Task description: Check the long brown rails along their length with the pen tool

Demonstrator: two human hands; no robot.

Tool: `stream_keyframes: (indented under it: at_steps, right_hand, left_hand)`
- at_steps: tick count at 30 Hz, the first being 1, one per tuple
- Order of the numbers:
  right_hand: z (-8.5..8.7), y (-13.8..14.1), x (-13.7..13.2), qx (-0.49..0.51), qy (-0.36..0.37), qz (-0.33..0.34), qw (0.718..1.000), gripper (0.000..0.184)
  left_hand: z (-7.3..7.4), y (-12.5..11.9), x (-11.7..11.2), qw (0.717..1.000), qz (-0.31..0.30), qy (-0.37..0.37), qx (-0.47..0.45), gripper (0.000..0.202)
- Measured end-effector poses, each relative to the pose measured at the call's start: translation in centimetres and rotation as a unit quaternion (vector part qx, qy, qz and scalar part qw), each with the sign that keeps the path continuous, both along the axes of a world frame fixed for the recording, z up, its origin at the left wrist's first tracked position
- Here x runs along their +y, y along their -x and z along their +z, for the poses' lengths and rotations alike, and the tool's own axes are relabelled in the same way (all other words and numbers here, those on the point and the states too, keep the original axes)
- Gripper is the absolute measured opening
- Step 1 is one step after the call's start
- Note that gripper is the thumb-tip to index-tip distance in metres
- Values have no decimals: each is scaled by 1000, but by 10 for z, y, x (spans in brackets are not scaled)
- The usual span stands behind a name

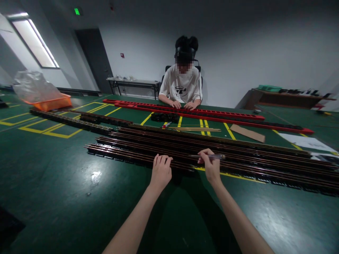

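Note:
Long black strips (127, 152) with thin copper-coloured rods along them lie side by side across the green table. My left hand (161, 171) rests on the nearest strips, its fingers slightly bent and apart over the rods. To its right, my right hand (210, 165) is closed around the clear handle of a screwdriver (219, 157). The thin shaft points left, low over the strips between both hands. Whether its tip touches a strip I cannot tell.
Opposite sits a person (182, 84) with both hands on red slotted rails (227, 115). Beyond my strips lie a dark bundle (164, 117), thin wooden sticks (196, 129), a red-and-white tool (166, 125) and a cardboard piece (247, 133). An orange bin (51, 102) holds clear plastic at left.

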State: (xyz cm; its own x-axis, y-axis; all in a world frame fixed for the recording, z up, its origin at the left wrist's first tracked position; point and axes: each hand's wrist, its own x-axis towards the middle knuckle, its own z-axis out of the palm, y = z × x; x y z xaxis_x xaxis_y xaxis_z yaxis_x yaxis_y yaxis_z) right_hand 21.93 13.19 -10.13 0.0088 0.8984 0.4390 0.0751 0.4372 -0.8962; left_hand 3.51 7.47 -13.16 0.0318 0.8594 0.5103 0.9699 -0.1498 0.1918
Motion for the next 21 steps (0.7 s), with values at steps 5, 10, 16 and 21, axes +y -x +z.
stream_keyframes:
  at_steps: [5,10,16,21]
  right_hand:
    - [-9,8,-11,-166,-138,-59,975,16]
    - [-21,17,-16,-399,-314,-55,860,19]
    - [-26,22,-18,-522,-298,-26,799,18]
    - [-31,20,-18,-511,-272,-32,815,16]
  left_hand:
    - [1,0,0,1000,-1,-1,-11,36]
    - [1,0,-1,1000,-5,13,-12,37]
    - [0,-1,0,1000,4,11,-10,37]
    - [-1,0,-2,1000,3,11,-4,36]
